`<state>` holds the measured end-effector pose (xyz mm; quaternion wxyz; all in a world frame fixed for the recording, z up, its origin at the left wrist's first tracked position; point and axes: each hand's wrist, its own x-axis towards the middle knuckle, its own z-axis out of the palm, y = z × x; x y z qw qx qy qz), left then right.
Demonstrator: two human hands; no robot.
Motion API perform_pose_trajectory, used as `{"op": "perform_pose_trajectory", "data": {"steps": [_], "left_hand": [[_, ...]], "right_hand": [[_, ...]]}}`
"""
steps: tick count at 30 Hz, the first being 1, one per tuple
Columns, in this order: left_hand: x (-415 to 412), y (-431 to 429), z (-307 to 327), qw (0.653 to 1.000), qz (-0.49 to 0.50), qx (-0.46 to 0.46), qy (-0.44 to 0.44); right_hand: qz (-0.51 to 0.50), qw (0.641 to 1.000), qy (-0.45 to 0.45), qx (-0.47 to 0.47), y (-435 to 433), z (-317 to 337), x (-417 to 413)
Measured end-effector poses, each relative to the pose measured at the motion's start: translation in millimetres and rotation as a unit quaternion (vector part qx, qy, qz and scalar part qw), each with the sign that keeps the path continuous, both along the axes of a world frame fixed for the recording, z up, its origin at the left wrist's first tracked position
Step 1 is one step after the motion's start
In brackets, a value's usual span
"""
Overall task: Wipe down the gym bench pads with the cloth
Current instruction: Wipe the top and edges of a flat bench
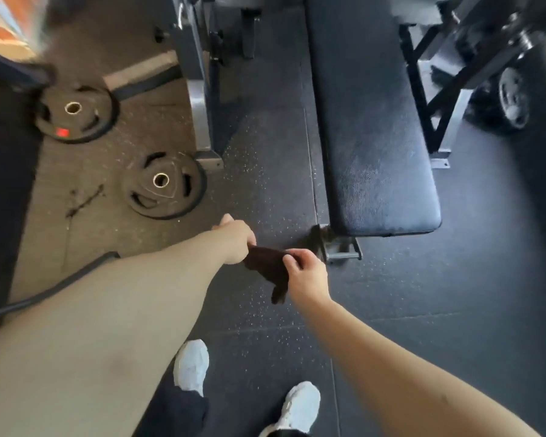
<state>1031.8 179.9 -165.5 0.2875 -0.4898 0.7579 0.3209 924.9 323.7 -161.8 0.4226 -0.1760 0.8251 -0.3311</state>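
Weight plate (76,113), far left: flat on the floor, red label, partly blurred.
Second weight plate (164,186): flat on the floor, nearer.
Left grip (235,241): curled, pinching one corner of the cloth (270,269); fingertips hidden behind the hand.
Cloth: dark, held in the air between both grips, lower end hanging.
Right grip (304,272): thumb and fingers pinching the other corner.
Bench pad (372,121): black, near end just beyond the cloth, apart from it; far end cut off at the top.
Wheel (514,99), far right: blurred.

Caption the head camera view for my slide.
Left hand and right hand hold a dark cloth before the black bench pad; weight plates lie nearby.
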Motion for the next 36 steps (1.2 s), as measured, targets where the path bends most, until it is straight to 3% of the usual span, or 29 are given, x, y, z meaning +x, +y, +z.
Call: {"op": "perform_pose_trajectory", "data": {"steps": [7, 11, 16, 27, 32, 36], "left_hand": [[68, -31, 238, 0.994, -0.061, 0.004, 0.090], [105, -43, 345, 0.985, -0.089, -0.006, 0.147], [121, -58, 426, 0.973, -0.106, -0.004, 0.204], [91, -100, 497, 0.935, -0.076, -0.005, 0.347], [49, -138, 495, 0.925, -0.077, 0.030, 0.371], [2, -178, 488, 0.921, -0.072, 0.040, 0.381]], "right_hand": [[0.166, 0.985, -0.041, 0.028, -32, 241, 36], [0.235, 0.971, 0.031, 0.031, -48, 355, 65], [0.231, 0.967, 0.109, -0.012, -71, 434, 81], [0.093, 0.977, 0.160, -0.105, -118, 484, 51], [0.043, 0.987, 0.016, -0.153, -145, 476, 8], [0.029, 0.974, -0.120, -0.189, -180, 462, -40]]}}
